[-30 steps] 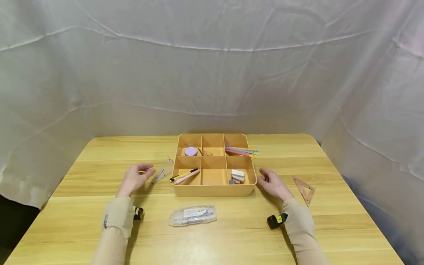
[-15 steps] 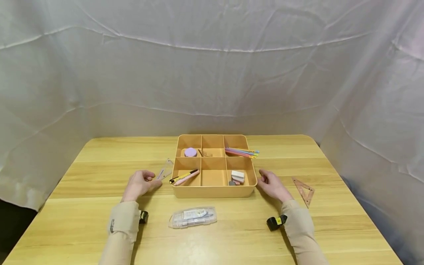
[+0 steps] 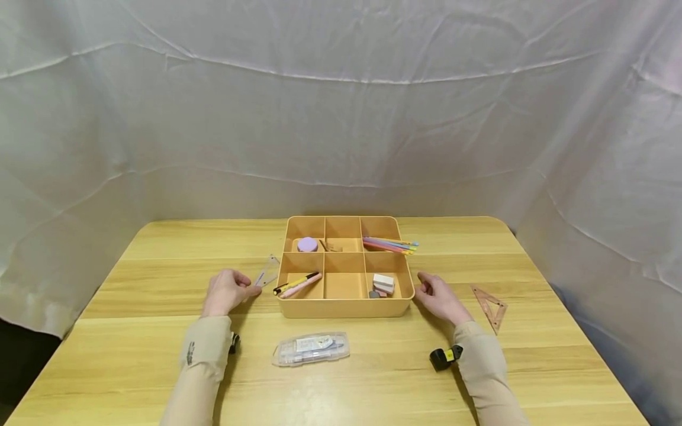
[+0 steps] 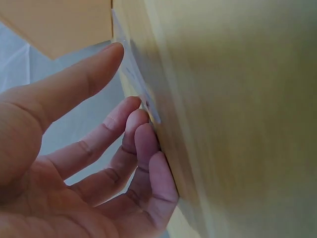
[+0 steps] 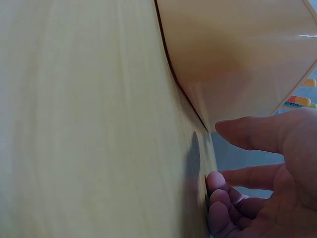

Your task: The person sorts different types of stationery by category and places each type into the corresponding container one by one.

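My left hand [image 3: 226, 291] is at the near left end of a clear set square [image 3: 268, 272], which lies beside the organizer box. In the left wrist view the thumb and fingertips reach the set square [image 4: 133, 69], with a gap between thumb and index finger. My right hand [image 3: 438, 297] rests on the table by the box's right side, fingers loosely bent and holding nothing. The yellow organizer box [image 3: 343, 307] has several compartments. Two pens [image 3: 297, 286], white erasers [image 3: 383, 284], pencils [image 3: 390, 245] and a round purple item [image 3: 307, 244] are in it.
A clear plastic case [image 3: 311, 349] with pen-like items inside lies in front of the box. Farther right is a pinkish set square [image 3: 491, 308]. A grey curtain [image 3: 341, 118] hangs behind the wooden table [image 3: 383, 384].
My left hand has moved right, toward the clear set square, and its thumb and fingers have come closer together. My right hand has stayed in place.
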### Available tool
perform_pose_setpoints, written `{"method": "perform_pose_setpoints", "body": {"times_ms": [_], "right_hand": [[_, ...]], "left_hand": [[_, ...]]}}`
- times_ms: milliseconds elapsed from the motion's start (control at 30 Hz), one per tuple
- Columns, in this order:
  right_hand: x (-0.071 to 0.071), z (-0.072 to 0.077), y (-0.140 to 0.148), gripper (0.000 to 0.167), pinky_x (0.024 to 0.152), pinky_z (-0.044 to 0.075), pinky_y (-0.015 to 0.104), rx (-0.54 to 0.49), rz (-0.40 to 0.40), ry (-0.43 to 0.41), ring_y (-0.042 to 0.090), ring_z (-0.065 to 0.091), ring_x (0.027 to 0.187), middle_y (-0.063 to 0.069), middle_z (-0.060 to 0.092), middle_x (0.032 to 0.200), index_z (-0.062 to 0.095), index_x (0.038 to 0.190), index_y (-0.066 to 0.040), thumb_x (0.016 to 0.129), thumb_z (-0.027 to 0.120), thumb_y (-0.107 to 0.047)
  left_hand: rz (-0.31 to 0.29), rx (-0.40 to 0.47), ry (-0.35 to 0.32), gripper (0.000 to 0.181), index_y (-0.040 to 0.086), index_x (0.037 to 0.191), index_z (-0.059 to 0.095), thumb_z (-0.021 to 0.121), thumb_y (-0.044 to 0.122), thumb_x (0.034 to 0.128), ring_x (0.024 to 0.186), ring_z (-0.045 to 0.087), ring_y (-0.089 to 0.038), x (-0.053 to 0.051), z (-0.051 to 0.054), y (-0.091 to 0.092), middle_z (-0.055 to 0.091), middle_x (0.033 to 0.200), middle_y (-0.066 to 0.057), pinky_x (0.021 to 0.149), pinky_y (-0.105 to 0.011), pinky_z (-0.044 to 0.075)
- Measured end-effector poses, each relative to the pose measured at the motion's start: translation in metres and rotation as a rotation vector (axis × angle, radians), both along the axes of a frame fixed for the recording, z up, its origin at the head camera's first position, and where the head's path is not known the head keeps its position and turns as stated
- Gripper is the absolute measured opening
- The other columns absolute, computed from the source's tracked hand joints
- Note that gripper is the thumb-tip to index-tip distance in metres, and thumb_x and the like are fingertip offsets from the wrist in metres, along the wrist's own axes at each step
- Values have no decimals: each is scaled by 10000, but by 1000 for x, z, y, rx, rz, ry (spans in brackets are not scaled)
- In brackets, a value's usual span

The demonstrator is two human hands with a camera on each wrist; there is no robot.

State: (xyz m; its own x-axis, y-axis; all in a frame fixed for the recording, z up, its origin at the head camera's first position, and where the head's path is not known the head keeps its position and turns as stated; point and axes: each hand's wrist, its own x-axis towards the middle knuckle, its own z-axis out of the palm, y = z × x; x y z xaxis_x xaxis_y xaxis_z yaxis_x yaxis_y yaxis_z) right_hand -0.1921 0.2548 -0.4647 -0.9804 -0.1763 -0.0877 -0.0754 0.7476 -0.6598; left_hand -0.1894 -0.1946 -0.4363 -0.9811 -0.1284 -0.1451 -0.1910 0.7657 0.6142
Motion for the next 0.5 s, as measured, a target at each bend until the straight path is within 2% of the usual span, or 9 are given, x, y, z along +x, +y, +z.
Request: {"method": "perform_pose_setpoints", "body": {"times_ms": [167, 267, 400, 500], "right_hand": [[0, 0, -1, 560, 795, 449, 307, 9, -5, -2, 221, 519, 902, 158, 553, 989, 395, 1418, 209, 972, 539, -99], [0, 1, -1, 561, 797, 447, 309, 6, -7, -1, 225, 519, 899, 158, 553, 983, 395, 1415, 212, 970, 541, -96], [0, 0, -1, 560, 797, 444, 315, 9, -5, 10, 231, 517, 894, 158, 551, 974, 400, 1408, 217, 962, 543, -90], [0, 0, -1, 562, 794, 448, 314, 15, -1, 18, 230, 520, 893, 161, 554, 973, 400, 1404, 222, 957, 543, -87]], "left_hand": [[5, -53, 43, 304, -39, 933, 738, 851, 202, 787, 802, 628, -276, -6, -2, 3, 734, 852, -156, 696, -354, 494], [9, -50, 40, 278, -39, 913, 742, 852, 181, 783, 813, 624, -291, -8, -2, 3, 741, 872, -175, 719, -378, 491], [18, -42, 30, 247, -38, 901, 751, 849, 158, 786, 787, 628, -277, -9, -1, 3, 753, 859, -178, 692, -354, 479], [19, -40, 38, 238, -43, 899, 757, 847, 145, 784, 814, 634, -298, -9, -1, 2, 754, 881, -193, 732, -392, 493]]}}
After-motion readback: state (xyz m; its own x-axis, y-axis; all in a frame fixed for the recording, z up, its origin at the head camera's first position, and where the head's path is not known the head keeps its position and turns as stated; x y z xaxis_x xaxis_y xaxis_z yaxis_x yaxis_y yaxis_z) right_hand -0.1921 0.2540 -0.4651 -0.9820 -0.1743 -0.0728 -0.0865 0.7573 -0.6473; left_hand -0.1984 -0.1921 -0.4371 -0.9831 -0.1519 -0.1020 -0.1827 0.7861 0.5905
